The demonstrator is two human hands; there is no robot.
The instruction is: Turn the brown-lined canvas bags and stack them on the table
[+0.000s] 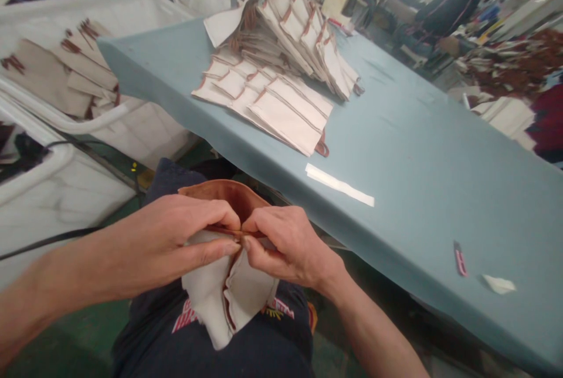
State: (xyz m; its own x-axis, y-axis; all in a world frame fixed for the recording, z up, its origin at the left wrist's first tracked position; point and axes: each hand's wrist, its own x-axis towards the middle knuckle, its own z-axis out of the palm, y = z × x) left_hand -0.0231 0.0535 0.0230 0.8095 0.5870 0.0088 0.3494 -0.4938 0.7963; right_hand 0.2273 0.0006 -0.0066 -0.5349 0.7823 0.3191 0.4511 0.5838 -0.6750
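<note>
Close to my body, over my lap, I hold a sewn cream cloth piece with a brown inner side and a dark brown seam running down its middle. My left hand pinches its brown edge between thumb and fingers. Right beside it, my right hand pinches the same edge, the two thumbs nearly touching at the seam. The lower part of the piece hangs loose below my hands. What lies under the fingertips is hidden.
A blue-grey table slants across the view, bearing stacked cream pieces with brown loops, a white strip, a pink cutter and a cloth scrap. White bins stand left. A person sits at the far right.
</note>
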